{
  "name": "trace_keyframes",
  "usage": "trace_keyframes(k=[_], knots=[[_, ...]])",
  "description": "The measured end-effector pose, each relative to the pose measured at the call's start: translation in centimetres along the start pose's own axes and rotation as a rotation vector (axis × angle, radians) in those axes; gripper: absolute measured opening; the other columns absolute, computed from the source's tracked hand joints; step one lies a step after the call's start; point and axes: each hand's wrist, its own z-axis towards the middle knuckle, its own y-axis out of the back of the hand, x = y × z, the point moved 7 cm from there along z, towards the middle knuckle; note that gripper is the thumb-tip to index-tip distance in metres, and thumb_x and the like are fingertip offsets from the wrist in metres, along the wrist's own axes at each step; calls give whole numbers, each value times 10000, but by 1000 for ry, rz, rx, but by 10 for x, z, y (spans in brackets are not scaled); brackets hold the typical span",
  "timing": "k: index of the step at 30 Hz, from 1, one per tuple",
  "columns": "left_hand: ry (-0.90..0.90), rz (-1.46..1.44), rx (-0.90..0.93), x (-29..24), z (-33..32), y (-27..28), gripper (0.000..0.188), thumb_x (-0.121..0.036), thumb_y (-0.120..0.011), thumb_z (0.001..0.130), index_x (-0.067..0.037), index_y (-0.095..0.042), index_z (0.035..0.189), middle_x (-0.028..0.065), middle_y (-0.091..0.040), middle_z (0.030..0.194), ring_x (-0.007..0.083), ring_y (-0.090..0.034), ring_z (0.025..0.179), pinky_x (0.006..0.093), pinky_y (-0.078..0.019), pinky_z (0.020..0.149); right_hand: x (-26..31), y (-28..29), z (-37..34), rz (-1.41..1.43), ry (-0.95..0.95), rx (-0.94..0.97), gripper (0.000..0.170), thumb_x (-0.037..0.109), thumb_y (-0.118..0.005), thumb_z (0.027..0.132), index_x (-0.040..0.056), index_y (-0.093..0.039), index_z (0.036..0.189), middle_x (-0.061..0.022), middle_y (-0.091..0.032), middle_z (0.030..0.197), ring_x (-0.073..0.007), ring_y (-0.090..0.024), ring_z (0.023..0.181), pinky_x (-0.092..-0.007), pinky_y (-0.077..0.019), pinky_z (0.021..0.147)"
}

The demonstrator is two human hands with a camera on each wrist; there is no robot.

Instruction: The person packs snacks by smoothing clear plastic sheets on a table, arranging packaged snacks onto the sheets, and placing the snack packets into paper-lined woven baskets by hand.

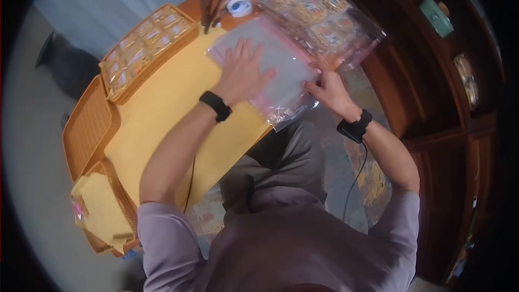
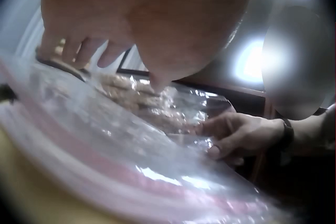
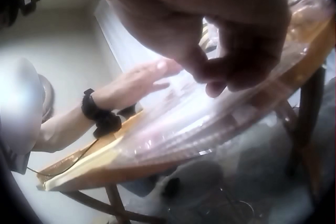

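Note:
A stack of clear plastic bags with pink edges lies at the near right side of the table. My left hand rests flat on it, fingers spread. At the right end of the bags, my right hand pinches the plastic edge between thumb and fingers. In the right wrist view, the thumb and fingertips of the right hand meet over the crinkled film. The left wrist view shows the pink-banded plastic running below the left palm.
A large clear bag of small wrapped packets lies just beyond. A wicker tray of packets, a bare wicker tray and a basket with yellow cloth line the left. A white tape roll sits behind; dark wooden shelves stand right.

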Motion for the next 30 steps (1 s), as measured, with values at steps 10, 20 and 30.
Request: trace_keyframes(k=[10,20,30], knots=[[318,-248,75,55,10,-46,724,-487,-555,1011,34,-451,1503,289,-356,1600,414,-269,1531,542,-151,1257,-17,102,-55,197,-240,-215,432,430,-654,1011,3,-677,1071,-11,-631,679,-105,-605,598,-280,-459,546],[409,-806,-71,21,35,16,486,-288,-718,929,83,-639,1233,262,-683,1175,327,-673,1107,421,-485,1002,-37,121,32,808,-473,-136,490,401,-545,1075,-56,-553,1252,-185,-729,1063,-207,-747,800,-302,-649,638],[371,-1239,-152,14,36,6,431,-215,-712,975,56,-603,1292,134,-684,1186,183,-643,1133,323,-515,966,86,177,135,375,66,53,240,181,-559,1059,-6,-651,1178,-102,-725,1074,-192,-731,949,-310,-628,766]])
